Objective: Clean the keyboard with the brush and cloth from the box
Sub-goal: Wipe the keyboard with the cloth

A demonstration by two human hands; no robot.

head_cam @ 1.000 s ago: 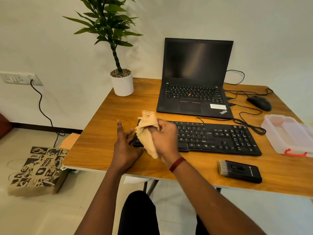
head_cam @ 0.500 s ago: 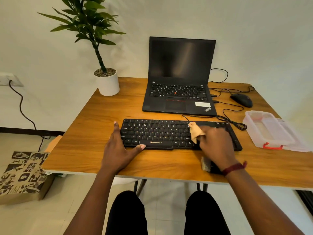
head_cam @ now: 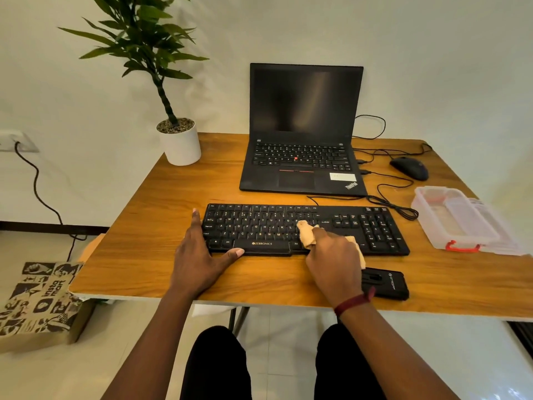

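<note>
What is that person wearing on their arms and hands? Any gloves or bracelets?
No gloves. Both arms are bare as far as the picture shows, with no sleeves in sight. The left hand has no watch or band at its wrist. The right hand has a thin dark red band round its wrist.

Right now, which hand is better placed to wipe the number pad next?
Right. The right hand grips the cloth on the keyboard, just beside the number pad; the left hand lies flat against the keyboard's left end, steadying it.
</note>
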